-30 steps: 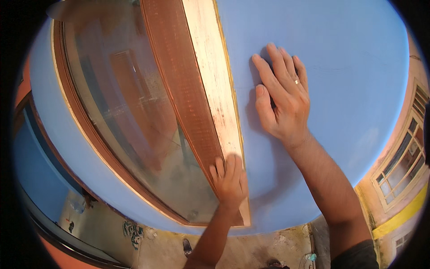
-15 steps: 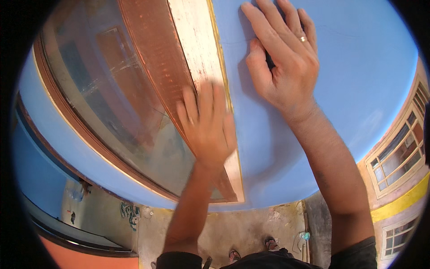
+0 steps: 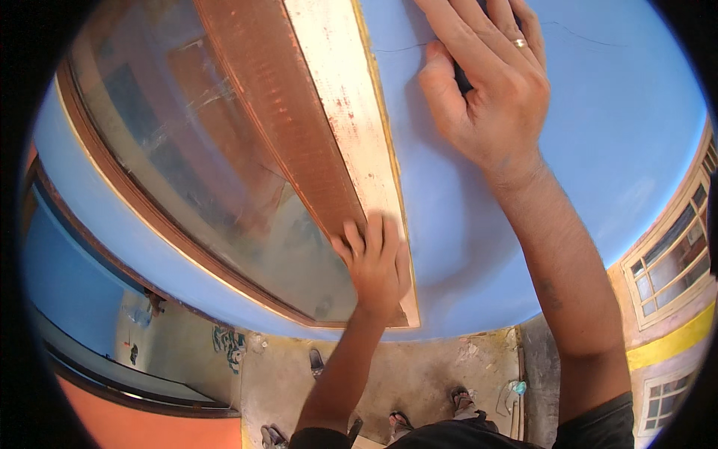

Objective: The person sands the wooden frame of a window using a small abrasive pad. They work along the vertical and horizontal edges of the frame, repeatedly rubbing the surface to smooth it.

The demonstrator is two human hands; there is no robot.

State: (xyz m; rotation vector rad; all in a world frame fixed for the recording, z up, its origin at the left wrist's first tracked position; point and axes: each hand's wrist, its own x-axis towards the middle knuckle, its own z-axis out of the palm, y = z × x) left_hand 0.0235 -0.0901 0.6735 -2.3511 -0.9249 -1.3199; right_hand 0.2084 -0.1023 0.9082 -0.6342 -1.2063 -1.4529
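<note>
My left hand (image 3: 378,266) lies on the lower part of a window frame, its fingers slightly apart and curled over the step between the brown board (image 3: 280,105) and the pale strip (image 3: 348,97). Nothing shows in it, though its palm side is hidden. The pale strip has reddish specks and worn patches. Higher up and to the right, my right hand (image 3: 497,97), with a ring on one finger, rests against the blue wall (image 3: 598,127). Its thumb stands apart from the fingers, with dark shadow between them, and the upper fingertips run out of the picture.
Left of the brown board is a reflective glass pane (image 3: 217,172). Below, my sandalled feet (image 3: 461,400) stand on a stained concrete floor (image 3: 344,396). Other footwear (image 3: 317,362) lies near the wall. A building with a white-framed window (image 3: 673,247) is at the far right.
My left hand has slid down along the frame and slightly right, baring more of the pale strip. My right hand has shifted a little up and right in the picture.
</note>
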